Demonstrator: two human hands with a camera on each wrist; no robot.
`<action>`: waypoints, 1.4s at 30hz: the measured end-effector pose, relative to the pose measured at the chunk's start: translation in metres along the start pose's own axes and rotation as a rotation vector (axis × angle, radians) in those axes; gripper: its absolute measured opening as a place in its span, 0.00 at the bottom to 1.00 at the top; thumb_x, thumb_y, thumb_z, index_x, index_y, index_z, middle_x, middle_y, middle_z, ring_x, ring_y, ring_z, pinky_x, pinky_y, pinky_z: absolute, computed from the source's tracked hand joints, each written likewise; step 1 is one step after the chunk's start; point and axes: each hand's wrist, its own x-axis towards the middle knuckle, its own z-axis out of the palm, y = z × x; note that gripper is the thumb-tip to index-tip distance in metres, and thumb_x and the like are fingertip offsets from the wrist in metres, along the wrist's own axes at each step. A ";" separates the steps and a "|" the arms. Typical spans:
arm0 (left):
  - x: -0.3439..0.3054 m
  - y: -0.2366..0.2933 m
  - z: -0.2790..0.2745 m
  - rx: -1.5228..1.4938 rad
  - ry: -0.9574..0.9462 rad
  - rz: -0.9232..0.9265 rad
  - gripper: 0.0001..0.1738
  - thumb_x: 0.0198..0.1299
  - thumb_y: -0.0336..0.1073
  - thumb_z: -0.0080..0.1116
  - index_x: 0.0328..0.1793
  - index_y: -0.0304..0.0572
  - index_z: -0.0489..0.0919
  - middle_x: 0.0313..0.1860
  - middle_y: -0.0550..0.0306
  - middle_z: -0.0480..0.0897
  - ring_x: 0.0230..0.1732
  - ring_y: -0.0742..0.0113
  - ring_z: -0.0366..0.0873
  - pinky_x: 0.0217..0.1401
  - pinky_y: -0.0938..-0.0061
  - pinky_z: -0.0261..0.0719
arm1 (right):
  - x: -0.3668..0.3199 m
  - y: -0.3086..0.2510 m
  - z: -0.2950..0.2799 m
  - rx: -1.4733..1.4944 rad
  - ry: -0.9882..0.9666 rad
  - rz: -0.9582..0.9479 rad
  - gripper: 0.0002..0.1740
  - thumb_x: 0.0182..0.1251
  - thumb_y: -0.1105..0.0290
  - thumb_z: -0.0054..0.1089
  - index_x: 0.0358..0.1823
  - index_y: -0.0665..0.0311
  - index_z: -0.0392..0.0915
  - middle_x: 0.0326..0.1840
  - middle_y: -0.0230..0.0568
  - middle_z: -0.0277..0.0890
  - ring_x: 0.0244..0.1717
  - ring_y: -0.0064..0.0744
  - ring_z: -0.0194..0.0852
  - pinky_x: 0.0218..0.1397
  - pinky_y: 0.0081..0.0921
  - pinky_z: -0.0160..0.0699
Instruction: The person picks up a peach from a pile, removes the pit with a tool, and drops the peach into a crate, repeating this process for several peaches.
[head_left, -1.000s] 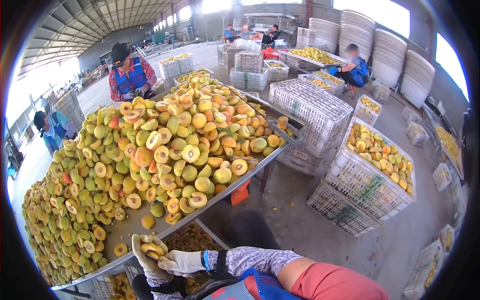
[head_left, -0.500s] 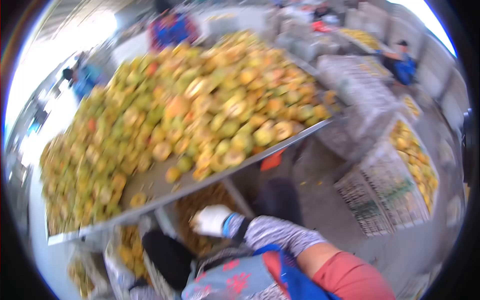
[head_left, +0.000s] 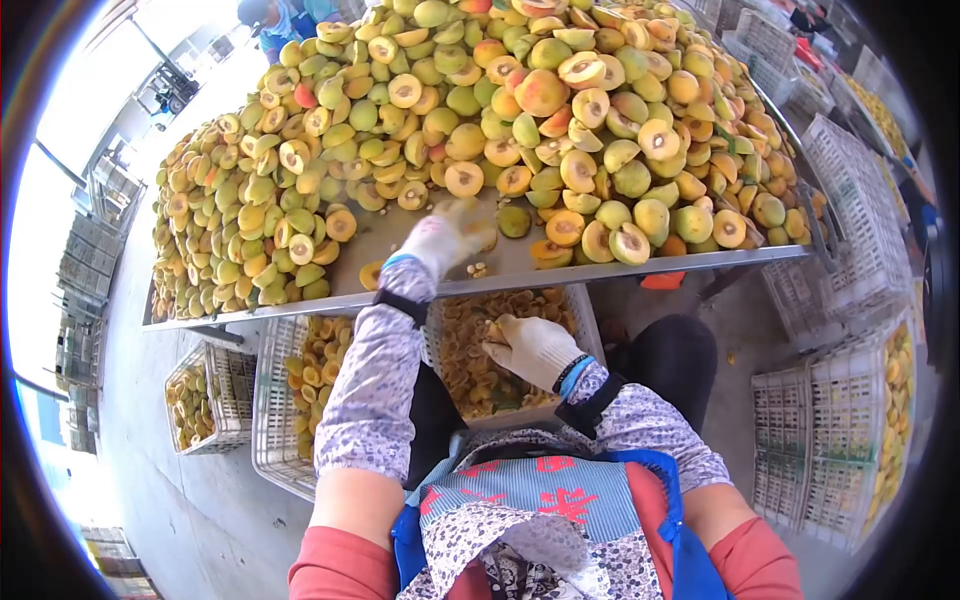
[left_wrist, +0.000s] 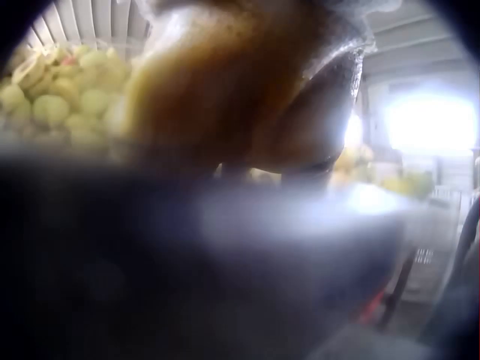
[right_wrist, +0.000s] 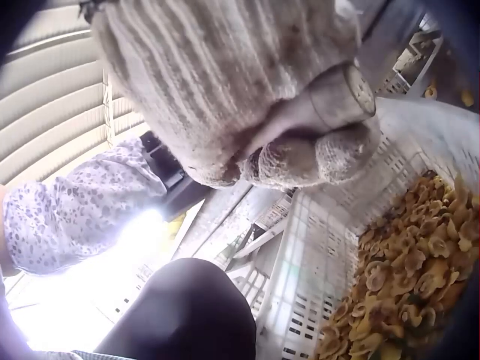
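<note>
A white-gloved left hand (head_left: pixel 440 240) reaches over the front edge of the metal table (head_left: pixel 360 265), motion-blurred beside halved yellow peaches (head_left: pixel 463 179). Its fingers smear into the fruit colours there, and I cannot tell whether they hold a peach half. In the left wrist view the stained glove (left_wrist: pixel 225 90) fills the upper middle, out of focus. Lower and to the right, my gloved right hand (head_left: pixel 540 352) is over a crate of brownish fruit scraps (head_left: pixel 480 350). Its fingers curl round a pale cylindrical tool handle (right_wrist: pixel 330 101), seen in the right wrist view; the tool's working end is hidden.
Peach halves heap high across the table's back and sides. Below its front edge, a white crate (head_left: pixel 270 420) of peach halves stands left of the scraps crate. A smaller crate (head_left: pixel 232 400) is farther left. Stacked crates (head_left: pixel 800 440) stand at right. Another person (head_left: pixel 272 25) is behind the heap.
The hands were together around a peach half; they then parted, the left dropping toward the lower-left crates. Now the left is over the table. The head view has turned and tilted down.
</note>
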 end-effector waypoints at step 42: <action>-0.095 0.089 -0.004 -1.433 0.183 -0.201 0.24 0.77 0.53 0.46 0.36 0.41 0.75 0.25 0.57 0.75 0.27 0.70 0.73 0.33 0.76 0.71 | -0.009 -0.003 -0.005 0.404 0.272 -0.049 0.16 0.77 0.60 0.53 0.47 0.69 0.77 0.40 0.62 0.81 0.47 0.64 0.79 0.51 0.42 0.80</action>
